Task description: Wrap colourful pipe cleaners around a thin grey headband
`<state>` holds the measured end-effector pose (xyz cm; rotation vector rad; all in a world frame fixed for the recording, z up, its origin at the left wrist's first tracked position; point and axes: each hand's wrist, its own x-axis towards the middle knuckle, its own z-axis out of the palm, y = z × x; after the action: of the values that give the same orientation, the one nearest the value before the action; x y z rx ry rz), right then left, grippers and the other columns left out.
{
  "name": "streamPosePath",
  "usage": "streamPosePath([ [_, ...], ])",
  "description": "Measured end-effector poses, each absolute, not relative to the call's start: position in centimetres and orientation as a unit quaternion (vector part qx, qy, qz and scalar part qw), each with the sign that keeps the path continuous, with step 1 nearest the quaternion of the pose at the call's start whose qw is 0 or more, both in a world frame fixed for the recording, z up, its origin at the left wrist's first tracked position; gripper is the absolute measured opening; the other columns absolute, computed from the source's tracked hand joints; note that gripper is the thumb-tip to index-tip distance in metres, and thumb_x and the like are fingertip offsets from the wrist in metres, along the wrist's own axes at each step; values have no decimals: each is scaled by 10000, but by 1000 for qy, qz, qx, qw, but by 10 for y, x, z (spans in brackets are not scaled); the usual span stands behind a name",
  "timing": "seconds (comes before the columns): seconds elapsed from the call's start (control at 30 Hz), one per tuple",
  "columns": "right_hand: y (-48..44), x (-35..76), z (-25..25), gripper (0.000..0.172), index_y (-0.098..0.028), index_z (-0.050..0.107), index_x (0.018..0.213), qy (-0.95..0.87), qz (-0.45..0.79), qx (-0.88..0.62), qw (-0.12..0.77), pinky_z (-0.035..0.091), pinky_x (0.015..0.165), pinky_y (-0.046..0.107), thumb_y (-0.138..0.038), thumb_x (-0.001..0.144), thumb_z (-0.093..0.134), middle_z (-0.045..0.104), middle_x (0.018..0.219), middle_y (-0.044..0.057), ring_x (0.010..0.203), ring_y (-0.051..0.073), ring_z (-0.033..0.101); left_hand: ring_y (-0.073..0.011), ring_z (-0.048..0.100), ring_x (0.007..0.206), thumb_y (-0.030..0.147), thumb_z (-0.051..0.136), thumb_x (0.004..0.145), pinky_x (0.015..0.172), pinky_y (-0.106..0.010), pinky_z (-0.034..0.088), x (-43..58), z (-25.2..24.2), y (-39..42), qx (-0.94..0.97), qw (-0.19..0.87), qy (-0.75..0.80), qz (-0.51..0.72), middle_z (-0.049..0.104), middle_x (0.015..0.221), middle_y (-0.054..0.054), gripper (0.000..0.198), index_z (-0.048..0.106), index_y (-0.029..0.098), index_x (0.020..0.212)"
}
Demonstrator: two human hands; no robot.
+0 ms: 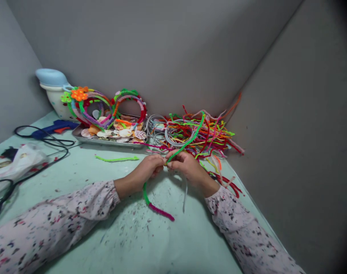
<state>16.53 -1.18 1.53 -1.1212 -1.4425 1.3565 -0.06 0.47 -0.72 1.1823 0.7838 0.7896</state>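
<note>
Both hands meet over the green table. My left hand is closed around a thin hairband partly wrapped in green and pink pipe cleaner; its wrapped end curves down toward me. My right hand pinches a green pipe cleaner that rises up and away toward the pile. A bare grey end of the hairband hangs below my right hand. The fingertips of the two hands touch.
A heap of coloured pipe cleaners and grey hairbands fills the far corner. A metal tray holds shells and finished wrapped hairbands. A blue glue gun, black cords, a plastic bag and a loose green pipe cleaner lie left.
</note>
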Motion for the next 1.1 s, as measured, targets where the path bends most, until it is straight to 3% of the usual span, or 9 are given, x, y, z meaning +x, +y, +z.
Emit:
streamPosePath([
  [0.27,-11,161,18,250,-170,599,874,-575,515,-478,419,384,584,242,-184,628,636,570,690,-32,615,107,508,-64,257,449,235,468,767,408,-211,182,-1,-2,4,555,656,365,358,331,559,53,118,431,171,676],
  [0.53,-13,159,14,152,-171,621,816,-592,484,-482,429,395,608,246,-201,667,620,579,685,-27,628,111,521,-72,282,444,268,438,767,409,-225,197,0,1,2,574,625,408,336,345,544,38,180,414,173,616],
  [1.1,-7,168,15,188,-171,654,859,-576,484,-467,464,413,699,264,-318,741,651,625,765,-8,702,117,548,-58,261,449,281,531,740,417,-211,150,2,-4,5,520,690,378,332,354,554,47,147,492,159,668],
])
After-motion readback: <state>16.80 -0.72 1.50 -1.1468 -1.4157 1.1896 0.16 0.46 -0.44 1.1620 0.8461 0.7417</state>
